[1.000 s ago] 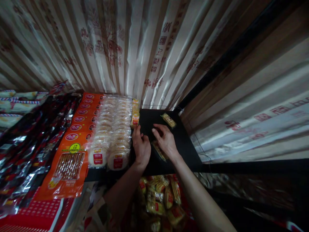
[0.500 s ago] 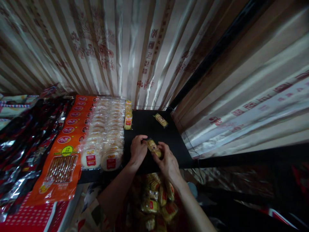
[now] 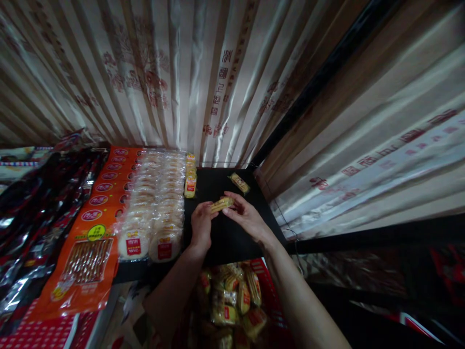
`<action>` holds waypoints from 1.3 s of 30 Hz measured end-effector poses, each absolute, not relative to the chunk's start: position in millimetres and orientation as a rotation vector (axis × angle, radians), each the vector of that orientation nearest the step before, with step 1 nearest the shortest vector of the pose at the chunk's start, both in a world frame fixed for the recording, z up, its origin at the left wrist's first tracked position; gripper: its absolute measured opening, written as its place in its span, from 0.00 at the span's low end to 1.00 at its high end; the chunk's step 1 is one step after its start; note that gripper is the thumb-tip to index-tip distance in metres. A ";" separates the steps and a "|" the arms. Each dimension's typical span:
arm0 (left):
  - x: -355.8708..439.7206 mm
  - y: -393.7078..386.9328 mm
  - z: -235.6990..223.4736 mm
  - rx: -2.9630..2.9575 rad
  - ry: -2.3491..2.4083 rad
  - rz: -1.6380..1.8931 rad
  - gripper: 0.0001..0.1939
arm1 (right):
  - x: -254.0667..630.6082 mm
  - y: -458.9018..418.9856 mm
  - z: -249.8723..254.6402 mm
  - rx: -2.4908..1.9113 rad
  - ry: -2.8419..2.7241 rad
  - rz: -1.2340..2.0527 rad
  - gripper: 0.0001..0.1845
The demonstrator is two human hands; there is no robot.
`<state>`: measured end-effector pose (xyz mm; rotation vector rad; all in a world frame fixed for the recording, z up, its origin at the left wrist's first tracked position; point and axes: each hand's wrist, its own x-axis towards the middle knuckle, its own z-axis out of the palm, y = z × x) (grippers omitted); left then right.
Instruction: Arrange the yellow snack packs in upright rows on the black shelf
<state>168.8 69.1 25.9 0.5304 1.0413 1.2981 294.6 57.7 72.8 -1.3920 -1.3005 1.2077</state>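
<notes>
Between my two hands is a yellow snack packet (image 3: pixel 221 205) in clear wrapping, held above the black shelf (image 3: pixel 232 237). My left hand (image 3: pixel 202 220) grips its left end, and the fingers of my right hand (image 3: pixel 242 213) pinch the right end. Another wrapped snack packet (image 3: pixel 240 182) lies alone toward the back of the shelf. To the left, a short row of yellow packets (image 3: pixel 190 185) with red labels stands beside the rice crackers. Below my forearms, a red basket (image 3: pixel 267 276) holds several more yellow packets (image 3: pixel 227 312).
Rows of round rice crackers (image 3: pixel 167 245) in clear wrap line the shelf, with orange snack bags (image 3: pixel 90 261) and dark shiny packets (image 3: pixel 32 232) farther left. Pleated curtains (image 3: pixel 196 97) hang behind and to the right, along a dark post (image 3: pixel 319 87).
The packet has been turned from a downward slant to lying nearly sideways, and lifted slightly. My left hand now grips its end. More of the basket's red rim shows.
</notes>
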 end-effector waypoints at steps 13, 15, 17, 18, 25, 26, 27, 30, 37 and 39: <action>164.4 70.8 29.6 0.775 1.236 1.222 0.12 | 281.8 89.9 57.1 -1.366 -1.243 1.180 0.26; 164.0 73.1 27.7 0.789 1.326 1.198 0.12 | 279.2 89.9 53.0 -1.377 -1.232 1.225 0.27; 163.3 72.8 30.1 0.826 1.470 1.174 0.12 | 277.8 89.1 47.7 -1.370 -1.210 1.259 0.25; 163.1 71.1 33.2 0.869 1.550 1.179 0.12 | 277.3 88.9 45.2 -1.367 -1.195 1.267 0.24; 170.8 46.4 55.8 1.252 1.637 1.219 0.18 | 269.7 100.4 43.1 -1.380 -1.251 1.188 0.22; 171.8 45.0 55.8 1.223 1.649 1.218 0.18 | 267.3 103.3 43.7 -1.382 -1.281 1.197 0.21; 172.5 44.4 55.2 1.193 1.664 1.231 0.19 | 264.7 106.2 44.0 -1.380 -1.303 1.206 0.21; 172.5 44.8 53.5 1.151 1.680 1.286 0.23 | 256.2 114.9 42.5 -1.373 -1.347 1.216 0.19; 169.4 48.2 55.5 1.068 1.677 1.195 0.28 | 237.0 131.5 36.0 -1.343 -1.445 1.127 0.18; 168.5 50.3 54.6 1.051 1.681 1.189 0.28 | 233.2 134.0 35.7 -1.376 -1.491 1.044 0.19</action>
